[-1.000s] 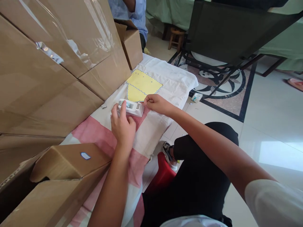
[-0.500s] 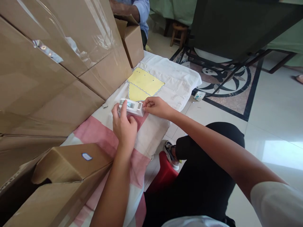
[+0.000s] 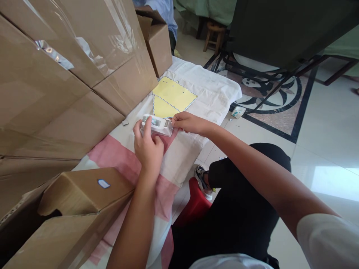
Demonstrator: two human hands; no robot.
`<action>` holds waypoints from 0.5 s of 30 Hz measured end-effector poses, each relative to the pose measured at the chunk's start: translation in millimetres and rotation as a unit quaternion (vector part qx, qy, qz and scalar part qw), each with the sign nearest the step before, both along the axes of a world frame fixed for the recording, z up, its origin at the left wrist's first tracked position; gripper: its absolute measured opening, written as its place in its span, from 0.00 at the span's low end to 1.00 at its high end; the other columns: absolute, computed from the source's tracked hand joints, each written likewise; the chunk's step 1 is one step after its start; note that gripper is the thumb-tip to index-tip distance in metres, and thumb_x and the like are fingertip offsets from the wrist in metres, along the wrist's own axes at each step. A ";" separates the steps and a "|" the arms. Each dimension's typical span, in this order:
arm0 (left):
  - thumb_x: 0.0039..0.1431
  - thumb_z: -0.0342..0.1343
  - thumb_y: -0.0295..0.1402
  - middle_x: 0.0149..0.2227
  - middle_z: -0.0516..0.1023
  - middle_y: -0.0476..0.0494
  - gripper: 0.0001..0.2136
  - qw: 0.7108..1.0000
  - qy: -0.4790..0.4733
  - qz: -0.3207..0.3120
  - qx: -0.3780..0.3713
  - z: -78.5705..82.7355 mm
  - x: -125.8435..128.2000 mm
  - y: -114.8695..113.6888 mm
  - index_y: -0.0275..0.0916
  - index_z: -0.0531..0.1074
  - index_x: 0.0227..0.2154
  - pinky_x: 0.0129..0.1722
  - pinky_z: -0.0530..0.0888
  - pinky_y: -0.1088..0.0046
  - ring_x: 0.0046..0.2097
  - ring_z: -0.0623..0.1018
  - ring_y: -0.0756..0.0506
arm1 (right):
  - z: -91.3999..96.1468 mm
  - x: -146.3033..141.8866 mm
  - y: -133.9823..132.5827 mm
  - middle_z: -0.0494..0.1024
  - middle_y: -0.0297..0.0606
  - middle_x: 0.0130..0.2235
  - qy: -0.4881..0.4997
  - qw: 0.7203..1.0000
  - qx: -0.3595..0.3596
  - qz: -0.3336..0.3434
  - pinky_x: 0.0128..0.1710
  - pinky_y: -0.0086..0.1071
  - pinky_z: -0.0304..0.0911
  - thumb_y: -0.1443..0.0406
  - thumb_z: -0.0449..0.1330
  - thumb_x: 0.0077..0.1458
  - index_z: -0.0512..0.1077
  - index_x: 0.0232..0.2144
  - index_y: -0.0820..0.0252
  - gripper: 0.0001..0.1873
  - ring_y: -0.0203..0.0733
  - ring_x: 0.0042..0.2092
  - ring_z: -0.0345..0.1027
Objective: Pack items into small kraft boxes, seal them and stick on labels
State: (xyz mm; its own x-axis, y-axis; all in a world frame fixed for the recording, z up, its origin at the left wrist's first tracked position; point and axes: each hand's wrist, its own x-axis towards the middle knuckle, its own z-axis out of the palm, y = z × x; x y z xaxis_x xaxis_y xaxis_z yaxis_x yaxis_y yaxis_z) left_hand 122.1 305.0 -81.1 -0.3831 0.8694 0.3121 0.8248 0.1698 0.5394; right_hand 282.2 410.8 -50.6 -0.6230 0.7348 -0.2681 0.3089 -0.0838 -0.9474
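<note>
A small white tape dispenser (image 3: 163, 127) rests on the cloth-covered table. My left hand (image 3: 148, 148) is closed around its left end, with a finger over the top and the thumb along the near side. At the dispenser's right end, the fingers of my right hand (image 3: 188, 122) are pinched together. They seem to hold the end of the clear tape, which barely shows. Just beyond the dispenser lies a flat yellow paper piece (image 3: 175, 95) with scalloped, dark-outlined edges, shaped like an opened envelope.
Large taped cardboard boxes (image 3: 92, 67) wall off the left side. An open carton (image 3: 84, 188) stands at the near left and another (image 3: 159, 46) at the far end, beside a person in a light blue sleeve (image 3: 161, 9). A red stool (image 3: 193, 205) is below.
My right hand has shifted slightly right, and the dispenser's right end shows more clearly. My left hand keeps its grip. The view has tilted a little.
</note>
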 end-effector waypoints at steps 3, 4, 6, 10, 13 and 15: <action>0.54 0.50 0.20 0.67 0.64 0.40 0.35 1.000 0.000 0.000 -0.004 -0.4 -0.1 0.2 0.48 0.65 0.65 0.51 0.79 0.57 0.59 0.75 0.34 | -2.0 1.0 0.9 0.69 0.33 0.24 0.004 1.000 -0.009 -0.012 0.23 0.28 0.50 0.75 0.59 0.58 0.70 0.26 0.61 0.10 0.32 0.25 0.58; 0.54 0.50 0.20 0.68 0.64 0.40 0.35 1.000 0.000 0.000 -0.005 -0.6 -0.2 0.2 0.48 0.65 0.65 0.51 0.79 0.57 0.59 0.75 0.34 | -2.7 1.5 0.8 0.71 0.33 0.25 0.010 1.000 -0.017 -0.014 0.22 0.28 0.50 0.75 0.59 0.57 0.70 0.27 0.62 0.08 0.31 0.25 0.58; 0.54 0.50 0.21 0.68 0.64 0.39 0.35 1.000 -0.001 0.000 -0.004 -1.0 -0.2 0.3 0.47 0.65 0.65 0.52 0.79 0.57 0.59 0.75 0.34 | -4.1 2.4 0.1 0.73 0.34 0.26 0.025 0.999 -0.036 -0.020 0.22 0.27 0.50 0.76 0.60 0.55 0.69 0.28 0.61 0.08 0.31 0.24 0.58; 0.54 0.50 0.20 0.68 0.63 0.40 0.35 1.000 0.000 0.000 -0.004 -1.9 -0.2 0.4 0.48 0.65 0.65 0.51 0.79 0.58 0.60 0.75 0.35 | -5.2 2.8 -2.0 0.72 0.29 0.24 0.053 0.996 -0.053 -0.053 0.22 0.26 0.51 0.75 0.62 0.53 0.62 0.32 0.57 0.13 0.31 0.23 0.58; 0.54 0.50 0.20 0.68 0.63 0.40 0.35 1.000 0.001 0.000 -0.003 -2.0 0.0 0.3 0.48 0.65 0.65 0.52 0.79 0.58 0.61 0.74 0.34 | -4.2 1.7 -3.0 0.70 0.26 0.23 0.071 0.994 -0.056 -0.058 0.22 0.25 0.50 0.76 0.61 0.52 0.59 0.32 0.55 0.15 0.31 0.23 0.58; 0.53 0.50 0.20 0.68 0.63 0.40 0.35 1.000 0.000 0.001 -0.005 -1.8 0.3 0.2 0.48 0.65 0.65 0.52 0.78 0.58 0.61 0.73 0.34 | -3.1 0.5 -3.4 0.68 0.25 0.23 0.083 0.993 -0.058 -0.057 0.21 0.25 0.48 0.76 0.59 0.53 0.58 0.32 0.55 0.15 0.31 0.23 0.57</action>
